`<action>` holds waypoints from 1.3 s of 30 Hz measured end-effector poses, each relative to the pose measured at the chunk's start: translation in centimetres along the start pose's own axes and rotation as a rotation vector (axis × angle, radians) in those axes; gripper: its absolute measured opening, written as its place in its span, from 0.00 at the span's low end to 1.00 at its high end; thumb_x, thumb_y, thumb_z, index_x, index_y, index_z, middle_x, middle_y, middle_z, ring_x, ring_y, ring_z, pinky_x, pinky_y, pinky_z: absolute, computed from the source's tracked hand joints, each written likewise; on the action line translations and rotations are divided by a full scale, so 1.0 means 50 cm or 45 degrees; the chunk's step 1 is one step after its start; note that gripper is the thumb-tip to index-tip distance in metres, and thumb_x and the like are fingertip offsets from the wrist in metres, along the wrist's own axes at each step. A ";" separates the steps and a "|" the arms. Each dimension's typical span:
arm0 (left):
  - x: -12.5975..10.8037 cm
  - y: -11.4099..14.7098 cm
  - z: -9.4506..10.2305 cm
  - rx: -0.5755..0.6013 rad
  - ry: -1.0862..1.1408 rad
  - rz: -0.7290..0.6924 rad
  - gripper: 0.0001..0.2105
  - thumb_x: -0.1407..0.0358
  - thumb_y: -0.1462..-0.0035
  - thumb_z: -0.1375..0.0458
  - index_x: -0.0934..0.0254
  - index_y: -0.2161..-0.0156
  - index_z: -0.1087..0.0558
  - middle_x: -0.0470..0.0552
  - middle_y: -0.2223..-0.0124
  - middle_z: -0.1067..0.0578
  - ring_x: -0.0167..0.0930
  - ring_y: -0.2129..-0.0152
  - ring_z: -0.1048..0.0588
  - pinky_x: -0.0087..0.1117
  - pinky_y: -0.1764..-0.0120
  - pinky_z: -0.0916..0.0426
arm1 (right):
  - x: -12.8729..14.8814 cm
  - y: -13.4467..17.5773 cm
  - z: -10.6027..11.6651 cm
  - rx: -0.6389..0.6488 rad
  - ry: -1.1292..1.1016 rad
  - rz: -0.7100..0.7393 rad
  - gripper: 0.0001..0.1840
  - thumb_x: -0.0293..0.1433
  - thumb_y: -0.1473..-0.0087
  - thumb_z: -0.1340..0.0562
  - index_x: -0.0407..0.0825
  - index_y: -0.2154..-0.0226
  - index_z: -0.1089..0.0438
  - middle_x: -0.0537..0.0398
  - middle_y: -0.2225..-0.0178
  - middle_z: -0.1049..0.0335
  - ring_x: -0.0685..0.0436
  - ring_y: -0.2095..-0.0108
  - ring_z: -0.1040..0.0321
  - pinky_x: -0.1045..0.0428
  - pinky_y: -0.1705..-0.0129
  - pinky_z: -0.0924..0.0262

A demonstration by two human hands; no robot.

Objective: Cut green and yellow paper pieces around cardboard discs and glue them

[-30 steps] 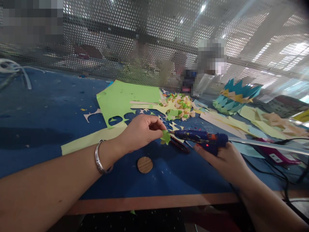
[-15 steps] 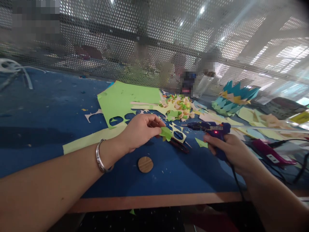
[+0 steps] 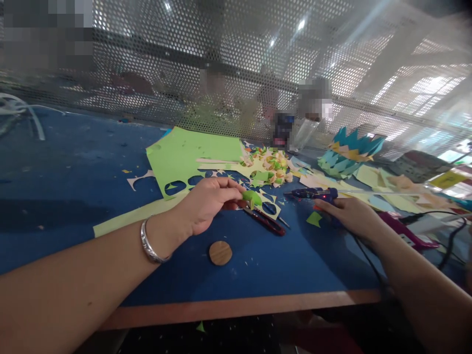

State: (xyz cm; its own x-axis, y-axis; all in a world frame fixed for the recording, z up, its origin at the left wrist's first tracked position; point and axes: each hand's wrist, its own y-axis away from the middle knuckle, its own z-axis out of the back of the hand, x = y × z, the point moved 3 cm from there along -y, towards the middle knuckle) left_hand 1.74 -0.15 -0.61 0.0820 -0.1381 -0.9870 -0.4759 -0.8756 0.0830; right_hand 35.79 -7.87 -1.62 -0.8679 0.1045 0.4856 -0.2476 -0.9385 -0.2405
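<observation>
My left hand (image 3: 212, 204) pinches a small green paper flower (image 3: 252, 198) between thumb and fingertips, above the middle of the blue table. On the right, my right hand (image 3: 348, 214) is closed around a dark blue hot glue gun (image 3: 313, 193), its nozzle pointing left and a red light showing on its body. A dark red utility knife (image 3: 271, 223) lies just below the flower, beside a thin metal-tipped tool (image 3: 284, 222). Nearer the front edge rests a round wooden disc (image 3: 220, 252). A green paper scrap (image 3: 314, 219) lies below the glue gun.
Behind my left hand lies a large green paper sheet (image 3: 199, 147) with cut-outs. A pile of small paper flowers (image 3: 275, 164) sits to its right. Farther right are a teal paper crown-like piece (image 3: 348, 150), paper sheets and a magenta power strip (image 3: 401, 231). Perforated metal panel (image 3: 155, 78) stands behind.
My right hand has lowered the glue gun toward the table and slightly left. My left hand still holds the green paper flower, now turned a little. The view has shifted slightly.
</observation>
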 end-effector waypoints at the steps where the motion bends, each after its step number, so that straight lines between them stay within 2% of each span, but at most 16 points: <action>1: 0.000 0.000 0.000 -0.002 0.019 0.009 0.01 0.71 0.50 0.36 0.63 0.71 0.23 0.48 0.68 0.21 0.27 0.69 0.22 0.30 0.64 0.29 | 0.010 0.004 0.009 -0.068 0.231 0.018 0.28 0.53 0.49 0.35 0.51 0.87 0.35 0.56 0.89 0.41 0.50 0.88 0.46 0.53 0.85 0.59; 3: 0.001 0.000 -0.003 -0.002 0.034 0.019 0.02 0.71 0.51 0.36 0.63 0.71 0.23 0.48 0.69 0.21 0.27 0.70 0.22 0.29 0.65 0.29 | 0.049 0.020 0.025 -0.244 0.472 0.046 0.23 0.53 0.48 0.35 0.51 0.78 0.28 0.51 0.81 0.30 0.48 0.84 0.42 0.52 0.83 0.59; 4: 0.001 0.001 -0.004 -0.006 0.033 0.024 0.02 0.72 0.51 0.37 0.63 0.72 0.24 0.48 0.69 0.21 0.27 0.70 0.23 0.29 0.65 0.29 | 0.077 0.030 0.026 -0.264 0.490 0.080 0.22 0.53 0.47 0.36 0.51 0.74 0.27 0.51 0.78 0.28 0.47 0.82 0.38 0.52 0.82 0.56; 6: 0.001 0.001 -0.008 -0.012 0.015 0.030 0.02 0.71 0.51 0.37 0.62 0.72 0.24 0.48 0.69 0.21 0.28 0.70 0.23 0.29 0.66 0.29 | 0.143 0.049 0.014 -0.172 0.366 0.218 0.21 0.51 0.43 0.38 0.51 0.70 0.27 0.54 0.76 0.28 0.46 0.78 0.34 0.52 0.77 0.46; 8: 0.001 0.002 -0.011 -0.019 -0.009 0.033 0.02 0.71 0.50 0.37 0.62 0.72 0.24 0.48 0.69 0.21 0.28 0.70 0.23 0.29 0.66 0.30 | 0.212 0.063 -0.011 -0.028 0.182 0.389 0.17 0.47 0.42 0.38 0.51 0.66 0.26 0.55 0.73 0.26 0.48 0.76 0.33 0.52 0.72 0.42; 11: 0.000 0.002 -0.012 -0.026 -0.005 0.036 0.02 0.70 0.50 0.37 0.62 0.71 0.24 0.47 0.69 0.21 0.27 0.70 0.23 0.29 0.66 0.30 | 0.285 0.065 -0.053 0.143 0.049 0.533 0.14 0.43 0.41 0.38 0.50 0.64 0.27 0.55 0.69 0.26 0.49 0.74 0.33 0.53 0.70 0.43; 13: 0.000 0.002 -0.010 -0.027 0.034 0.036 0.02 0.71 0.51 0.37 0.63 0.72 0.24 0.46 0.71 0.22 0.26 0.72 0.24 0.28 0.66 0.31 | 0.310 0.056 -0.072 0.168 0.027 0.587 0.13 0.42 0.40 0.39 0.49 0.65 0.28 0.55 0.70 0.28 0.49 0.74 0.35 0.53 0.71 0.45; 17: -0.002 0.003 -0.010 -0.027 0.136 0.042 0.04 0.73 0.51 0.37 0.63 0.73 0.25 0.45 0.71 0.23 0.25 0.72 0.24 0.28 0.62 0.30 | 0.325 0.038 -0.083 0.102 0.039 0.696 0.11 0.33 0.37 0.42 0.48 0.72 0.32 0.57 0.73 0.33 0.49 0.72 0.37 0.53 0.69 0.48; 22: -0.004 0.007 -0.015 0.001 0.233 0.044 0.06 0.70 0.47 0.38 0.64 0.75 0.27 0.45 0.72 0.25 0.26 0.70 0.23 0.30 0.58 0.28 | 0.330 0.027 -0.083 0.129 -0.037 0.686 0.13 0.30 0.39 0.42 0.48 0.75 0.35 0.58 0.75 0.37 0.50 0.74 0.40 0.54 0.70 0.50; 26: 0.004 0.007 -0.014 0.054 0.140 0.092 0.04 0.70 0.48 0.36 0.64 0.71 0.27 0.46 0.69 0.23 0.27 0.69 0.21 0.26 0.65 0.29 | 0.333 0.023 -0.090 0.179 -0.096 0.690 0.13 0.29 0.39 0.42 0.48 0.76 0.35 0.59 0.76 0.37 0.50 0.74 0.40 0.54 0.70 0.50; 29: 0.008 0.003 -0.012 0.038 0.059 0.105 0.06 0.68 0.48 0.34 0.64 0.66 0.27 0.44 0.70 0.24 0.25 0.71 0.22 0.23 0.70 0.33 | 0.332 0.019 -0.098 0.214 -0.124 0.727 0.12 0.28 0.39 0.42 0.47 0.75 0.34 0.59 0.75 0.36 0.51 0.73 0.40 0.54 0.70 0.50; 39: 0.009 -0.005 -0.019 0.168 -0.208 0.070 0.06 0.64 0.42 0.38 0.65 0.65 0.27 0.45 0.69 0.26 0.24 0.71 0.26 0.23 0.72 0.35 | 0.306 0.001 -0.116 0.363 -0.266 0.717 0.09 0.27 0.40 0.40 0.47 0.73 0.32 0.60 0.75 0.38 0.52 0.74 0.42 0.55 0.71 0.50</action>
State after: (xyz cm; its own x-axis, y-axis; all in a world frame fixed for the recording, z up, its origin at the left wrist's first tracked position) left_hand 2.75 -0.42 -0.95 -0.0854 -0.0974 -0.9916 -0.5874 -0.7989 0.1291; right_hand 20.01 -4.42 0.91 -0.7226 -0.4662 0.5104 0.3679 -0.8845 -0.2870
